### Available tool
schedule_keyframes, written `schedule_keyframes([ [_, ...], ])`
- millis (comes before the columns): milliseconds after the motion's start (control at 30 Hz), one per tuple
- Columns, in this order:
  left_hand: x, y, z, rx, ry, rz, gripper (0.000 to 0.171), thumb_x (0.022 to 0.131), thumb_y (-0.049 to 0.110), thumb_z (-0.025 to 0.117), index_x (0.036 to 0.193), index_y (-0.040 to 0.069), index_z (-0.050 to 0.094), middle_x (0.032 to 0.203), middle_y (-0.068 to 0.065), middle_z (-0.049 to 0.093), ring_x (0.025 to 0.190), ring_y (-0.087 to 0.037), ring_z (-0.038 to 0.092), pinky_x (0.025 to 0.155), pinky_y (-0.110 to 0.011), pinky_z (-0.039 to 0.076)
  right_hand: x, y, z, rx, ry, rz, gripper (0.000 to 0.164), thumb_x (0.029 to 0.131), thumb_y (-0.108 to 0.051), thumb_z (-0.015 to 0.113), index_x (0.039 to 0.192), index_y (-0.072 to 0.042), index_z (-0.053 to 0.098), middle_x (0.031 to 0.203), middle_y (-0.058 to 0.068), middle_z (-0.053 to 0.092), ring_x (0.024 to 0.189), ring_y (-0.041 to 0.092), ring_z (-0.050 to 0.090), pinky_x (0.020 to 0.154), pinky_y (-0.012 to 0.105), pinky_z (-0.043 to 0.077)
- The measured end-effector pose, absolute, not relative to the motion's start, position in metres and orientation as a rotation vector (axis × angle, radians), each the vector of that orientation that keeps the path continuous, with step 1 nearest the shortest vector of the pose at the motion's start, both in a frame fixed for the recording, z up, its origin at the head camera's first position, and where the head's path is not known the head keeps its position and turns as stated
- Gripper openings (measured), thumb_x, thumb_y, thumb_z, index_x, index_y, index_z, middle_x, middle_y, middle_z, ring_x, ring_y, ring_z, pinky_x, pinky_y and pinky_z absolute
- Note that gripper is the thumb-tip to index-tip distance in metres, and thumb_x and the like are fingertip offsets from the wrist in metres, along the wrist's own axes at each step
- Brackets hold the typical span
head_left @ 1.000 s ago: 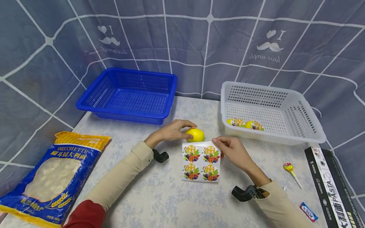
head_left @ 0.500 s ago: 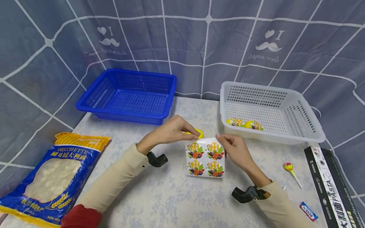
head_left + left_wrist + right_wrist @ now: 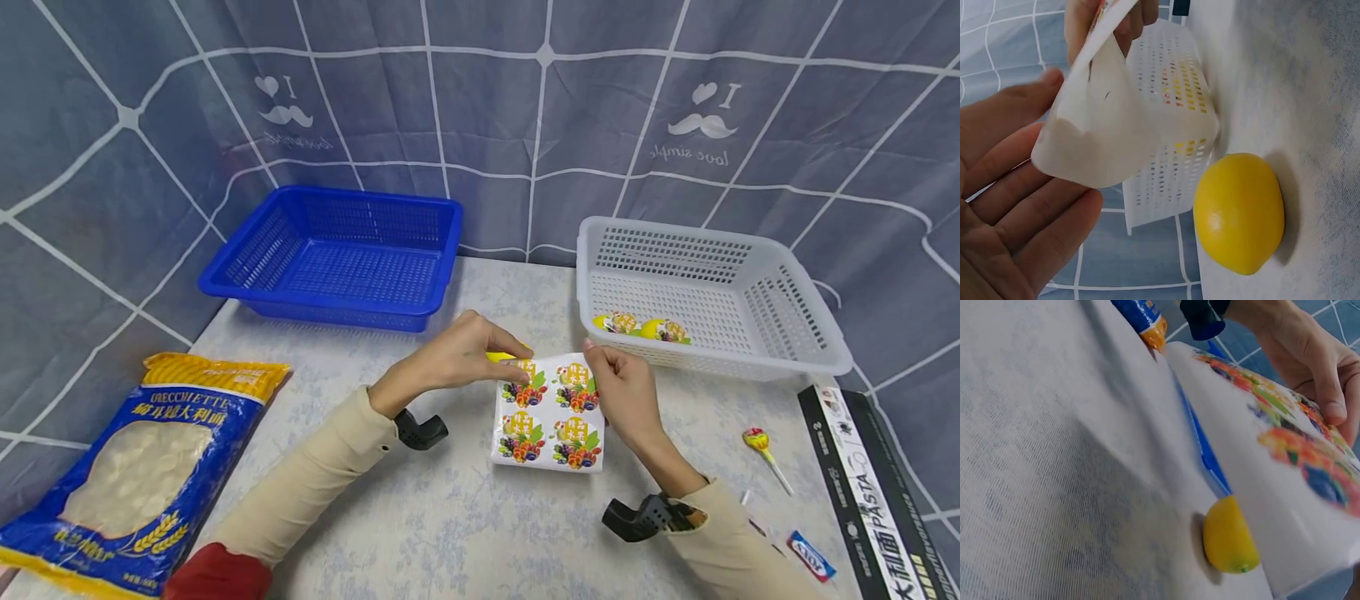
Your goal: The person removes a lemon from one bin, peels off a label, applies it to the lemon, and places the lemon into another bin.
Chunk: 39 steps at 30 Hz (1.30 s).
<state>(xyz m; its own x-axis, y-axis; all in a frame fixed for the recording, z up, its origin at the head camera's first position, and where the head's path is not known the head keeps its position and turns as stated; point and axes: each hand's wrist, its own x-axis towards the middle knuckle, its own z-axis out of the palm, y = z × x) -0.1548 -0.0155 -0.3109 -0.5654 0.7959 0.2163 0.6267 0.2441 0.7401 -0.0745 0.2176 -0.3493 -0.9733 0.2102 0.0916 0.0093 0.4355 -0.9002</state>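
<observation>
My right hand (image 3: pixel 628 396) pinches the upper right corner of a white sheet of fruit stickers (image 3: pixel 549 429), holding it up with its colourful printed side towards me. At the sheet's upper left is my left hand (image 3: pixel 448 357), its thumb over the printed side. In the left wrist view its fingers (image 3: pixel 1054 209) are spread and gently bent behind the sheet's edge, with a gap between thumb and fingers. Behind the sheet a lemon (image 3: pixel 1239 214) lies on the cloth, mostly hidden in the head view. It touches neither hand in the left wrist view.
A blue basket (image 3: pixel 322 310) stands at the back left. The white basket (image 3: pixel 813 292) at the back right holds stickered yellow fruit (image 3: pixel 664 330). A pasta bag (image 3: pixel 142 467) lies left; a lollipop (image 3: pixel 761 446), small blue-red packet (image 3: pixel 812 556) and pasta box (image 3: pixel 870 492) lie right.
My left hand has left the lemon and come to the sheet's upper left corner; its fingers have since loosened. The sheet and right hand have shifted slightly right and up, covering more lemon.
</observation>
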Motion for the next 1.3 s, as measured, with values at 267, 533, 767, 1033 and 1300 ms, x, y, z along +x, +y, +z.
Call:
schedule_keyframes([
  [267,-0.154,-0.016,-0.310,1.474,2.346,1.224,0.019,0.090,0.013,0.073,0.104,0.001,0.076,0.101,-0.008,0.074,0.088,-0.007,0.070,0.079,-0.028,0.057,-0.074,0.218,-0.351,-0.181,-2.521,1.533,0.060,0.100,-0.051,0.049,0.060,-0.006,0.044,0.041,0.003,0.039,0.026,0.020,0.037,0.025,0.031,0.029],
  [533,-0.154,-0.014,-0.310,1.614,2.405,1.220,0.014,0.087,0.009,0.075,0.100,0.003,0.078,0.107,-0.008,0.073,0.098,-0.016,0.070,0.076,-0.018,0.055,-0.075,0.217,-0.357,-0.211,-2.568,1.557,0.058,0.102,-0.046,0.049,0.061,-0.005,0.049,0.042,0.005,0.043,0.026,0.019,0.038,0.025,0.030,0.030],
  [767,-0.157,-0.019,-0.304,1.456,2.283,1.321,0.009,0.089,0.010,0.073,0.093,0.006,0.079,0.092,0.000,0.076,0.078,-0.006,0.069,0.064,-0.023,0.053,-0.071,0.208,-0.380,-0.210,-2.701,1.608,0.055,0.103,-0.045,0.048,0.065,-0.005,0.054,0.044,-0.001,0.040,0.033,0.011,0.034,0.032,0.026,0.031],
  [1033,-0.158,-0.025,-0.299,1.279,2.226,1.397,0.010,0.092,0.012,0.071,0.094,0.007,0.079,0.088,0.005,0.075,0.071,-0.008,0.062,0.061,-0.024,0.048,-0.058,0.191,-0.397,0.012,-2.895,1.618,0.043,0.102,-0.039,0.054,0.068,-0.015,0.066,0.051,-0.005,0.045,0.045,0.009,0.040,0.047,0.024,0.037],
  [1300,-0.162,-0.027,-0.297,1.255,2.243,1.417,0.010,0.092,0.011,0.070,0.094,0.006,0.079,0.087,0.004,0.075,0.069,-0.009,0.059,0.060,-0.024,0.047,-0.066,0.196,-0.397,0.055,-2.881,1.148,0.024,0.088,-0.033,0.073,0.103,-0.014,0.076,0.100,0.000,0.068,0.082,0.016,0.059,0.067,0.035,0.048],
])
